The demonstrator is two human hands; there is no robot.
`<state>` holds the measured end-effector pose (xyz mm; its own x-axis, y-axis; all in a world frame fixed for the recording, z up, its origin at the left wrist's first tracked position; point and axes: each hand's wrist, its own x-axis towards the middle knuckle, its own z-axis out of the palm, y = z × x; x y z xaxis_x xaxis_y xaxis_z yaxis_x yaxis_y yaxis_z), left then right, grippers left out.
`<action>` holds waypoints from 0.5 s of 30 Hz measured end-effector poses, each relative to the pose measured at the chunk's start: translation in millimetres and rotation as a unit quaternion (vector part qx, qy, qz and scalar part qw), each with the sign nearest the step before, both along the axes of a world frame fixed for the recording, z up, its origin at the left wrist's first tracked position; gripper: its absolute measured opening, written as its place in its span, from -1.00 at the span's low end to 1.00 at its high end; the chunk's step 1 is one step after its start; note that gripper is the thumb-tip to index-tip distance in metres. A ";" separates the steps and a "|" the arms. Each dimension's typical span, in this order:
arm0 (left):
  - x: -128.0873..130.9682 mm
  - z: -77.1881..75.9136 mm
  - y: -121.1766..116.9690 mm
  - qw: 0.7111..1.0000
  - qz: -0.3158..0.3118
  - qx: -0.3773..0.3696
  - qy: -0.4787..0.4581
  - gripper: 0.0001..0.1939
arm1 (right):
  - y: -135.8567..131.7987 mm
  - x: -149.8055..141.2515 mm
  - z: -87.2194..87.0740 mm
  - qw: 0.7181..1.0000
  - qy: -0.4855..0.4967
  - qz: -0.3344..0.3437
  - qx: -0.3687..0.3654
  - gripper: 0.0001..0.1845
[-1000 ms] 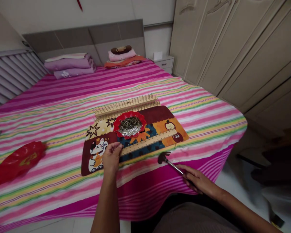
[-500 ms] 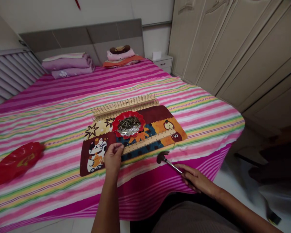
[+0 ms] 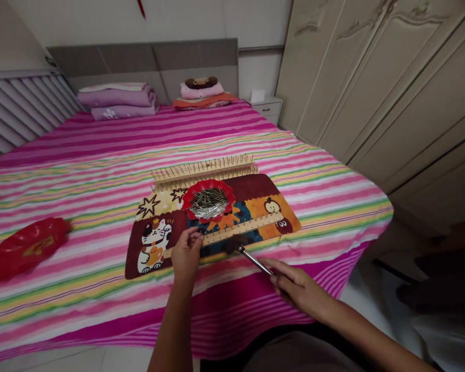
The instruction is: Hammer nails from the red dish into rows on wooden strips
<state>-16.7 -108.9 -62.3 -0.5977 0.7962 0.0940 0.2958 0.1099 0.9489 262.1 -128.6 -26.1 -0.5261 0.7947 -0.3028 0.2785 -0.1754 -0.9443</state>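
Note:
My right hand (image 3: 300,289) is wrapped round the metal handle of a hammer (image 3: 258,260). The hammer's dark, blurred head hangs just in front of a wooden strip (image 3: 236,230) with a row of holes and short nails along it. Over the left part of that strip, my left hand (image 3: 186,250) has thumb and fingers pinched together; whatever is between the fingertips is too small to make out. Just behind the strip, a red scalloped dish (image 3: 186,205) holds a heap of loose nails (image 3: 209,201). Everything here rests on a patterned mat (image 3: 251,187).
Beyond the dish lie wooden strips (image 3: 205,173) bristling with upright nails. A red tray (image 3: 27,250) sits at the left on the striped bedspread (image 3: 93,206). Folded bedding (image 3: 118,99) is stacked by the headboard (image 3: 139,64). A wardrobe (image 3: 344,77) stands along the right.
The hammer and my right hand have moved left and slightly up, bringing its head close to the strip. My left hand stays pinched at the strip. The view has shifted slightly.

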 end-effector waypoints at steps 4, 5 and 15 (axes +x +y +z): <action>1.2 0.0 -1.5 1.000 0.010 -0.007 0.004 -0.64 | 19.0 -35.6 38.2 0.995 -0.010 0.033 0.088 -0.54; 1.9 0.7 -2.0 1.000 0.014 -0.007 0.009 -0.65 | 23.2 -43.4 44.6 0.993 -0.017 0.044 0.110 -0.54; 5.8 10.8 -5.7 0.994 0.060 -0.047 0.075 -0.61 | 35.3 -80.3 50.2 0.974 -0.026 0.122 0.189 -0.48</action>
<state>-10.9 -114.7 -51.5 -0.6739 0.7294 0.1178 0.4133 0.2400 0.8784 181.9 -93.3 24.2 -0.7048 0.7080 -0.0436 0.3176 0.2599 -0.9119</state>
